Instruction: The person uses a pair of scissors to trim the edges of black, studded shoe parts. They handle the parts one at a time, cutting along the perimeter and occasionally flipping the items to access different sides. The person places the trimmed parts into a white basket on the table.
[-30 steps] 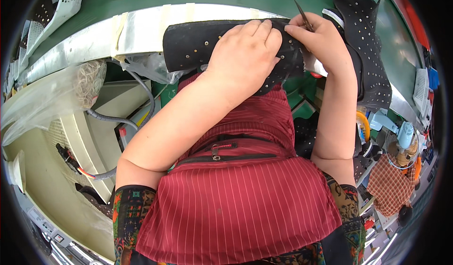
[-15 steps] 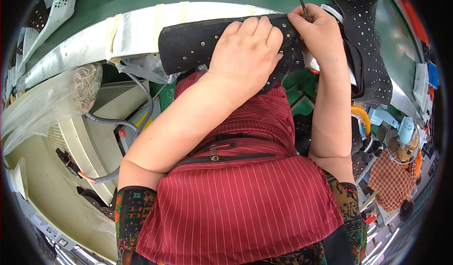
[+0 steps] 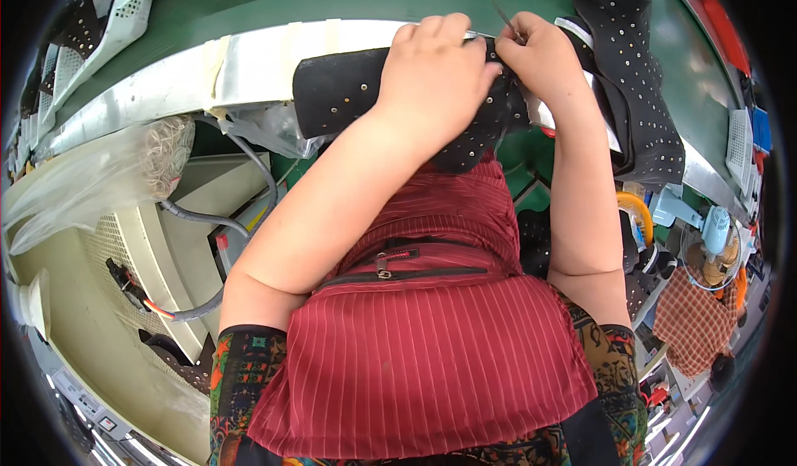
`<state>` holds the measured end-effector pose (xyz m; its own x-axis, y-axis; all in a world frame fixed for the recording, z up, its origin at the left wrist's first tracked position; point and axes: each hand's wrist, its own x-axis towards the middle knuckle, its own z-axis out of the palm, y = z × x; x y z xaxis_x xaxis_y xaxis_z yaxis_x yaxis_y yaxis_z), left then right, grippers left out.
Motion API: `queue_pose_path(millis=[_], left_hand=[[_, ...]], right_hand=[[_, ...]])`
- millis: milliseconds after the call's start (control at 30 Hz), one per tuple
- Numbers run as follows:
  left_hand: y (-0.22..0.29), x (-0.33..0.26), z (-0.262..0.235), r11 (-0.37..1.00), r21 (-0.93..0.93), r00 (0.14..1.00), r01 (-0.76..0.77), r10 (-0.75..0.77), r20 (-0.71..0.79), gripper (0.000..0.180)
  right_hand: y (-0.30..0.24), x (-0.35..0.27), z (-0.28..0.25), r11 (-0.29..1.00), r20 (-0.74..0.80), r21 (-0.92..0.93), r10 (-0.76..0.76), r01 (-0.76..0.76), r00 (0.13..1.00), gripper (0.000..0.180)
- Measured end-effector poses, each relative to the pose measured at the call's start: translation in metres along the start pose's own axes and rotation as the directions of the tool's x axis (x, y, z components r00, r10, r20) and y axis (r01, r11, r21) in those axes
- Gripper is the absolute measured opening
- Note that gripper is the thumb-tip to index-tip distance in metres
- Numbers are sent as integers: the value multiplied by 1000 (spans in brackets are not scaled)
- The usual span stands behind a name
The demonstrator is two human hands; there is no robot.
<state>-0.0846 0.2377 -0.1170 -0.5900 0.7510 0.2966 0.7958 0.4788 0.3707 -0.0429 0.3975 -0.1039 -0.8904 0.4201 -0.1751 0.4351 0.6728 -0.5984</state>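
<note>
A black piece of material (image 3: 336, 88) dotted with small metal eyelets or studs lies over the near edge of the bench and hangs toward my lap. My left hand (image 3: 433, 76) rests across it, fingers bent over its far side and thumb toward the right; the fingertips are partly hidden. Just to the right, my right hand (image 3: 544, 59) pinches a slim, dark, pointed metal tool (image 3: 503, 19) with its tip up and leftward. The fingers of that hand are close to the piece's right end. Whether the tool is tweezers or snips I cannot make out.
More black studded pieces (image 3: 627, 76) are stacked on the green bench top (image 3: 332, 1) at right. White baskets (image 3: 124, 18) stand far left. Below them hang a clear plastic bag (image 3: 91, 175) and grey cable (image 3: 266, 171). A blue fan (image 3: 716, 229) is at far right.
My left hand has lifted slightly, its fingers straighter over the far edge. My right hand and the pointed tool have shifted left. The view has moved a little.
</note>
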Motion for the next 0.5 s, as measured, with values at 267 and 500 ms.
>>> queue_pose_path(millis=[267,500], left_hand=[[-18,16,-11,887,-427,974,177,-95,206,31],[-1,-10,-48,738,-608,951,294,-160,266,23]], right_hand=[[5,-33,1,809,-4,587,-44,38,999,13],[-15,-63,-9,823,-38,530,-215,202,976,16]])
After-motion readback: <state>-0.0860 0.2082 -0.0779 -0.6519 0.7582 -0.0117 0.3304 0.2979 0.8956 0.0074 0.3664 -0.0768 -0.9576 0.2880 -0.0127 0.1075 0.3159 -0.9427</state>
